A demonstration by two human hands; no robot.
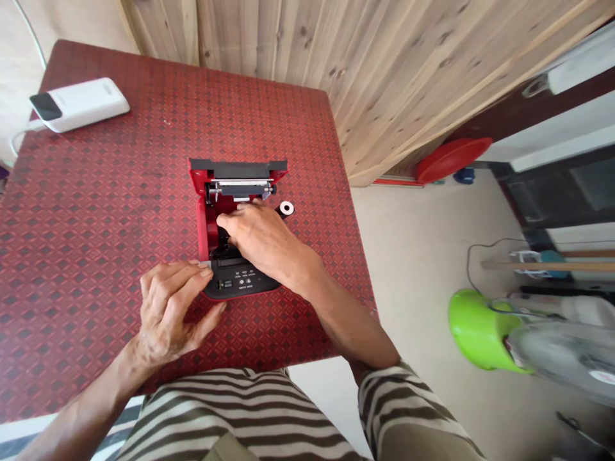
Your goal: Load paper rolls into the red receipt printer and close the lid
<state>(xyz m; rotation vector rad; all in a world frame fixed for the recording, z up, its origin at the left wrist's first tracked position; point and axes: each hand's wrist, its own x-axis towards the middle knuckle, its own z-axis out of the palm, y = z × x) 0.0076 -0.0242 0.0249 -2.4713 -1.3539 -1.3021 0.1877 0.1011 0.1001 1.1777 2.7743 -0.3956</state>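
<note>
A small red and black label printer (243,280) sits on the table with its lid (240,169) raised, showing a roller and metal parts inside. At the front left corner, my left hand (175,307) grips the printer, fingers on top and thumb by the front edge. My right hand (262,240) reaches into the compartment with fingers bent downward. Whatever those fingers hold is hidden beneath the hand. Just right of the printer lies a black roll (286,208) with a white ring-shaped end, partly behind my right hand.
A patterned red table (120,192) carries a white power bank (81,104) with a cable at the far left. Wooden boards (298,45) rise behind the table. Right of it, on the floor, are a green stool (473,330), a fan (567,352) and a red basin (451,160).
</note>
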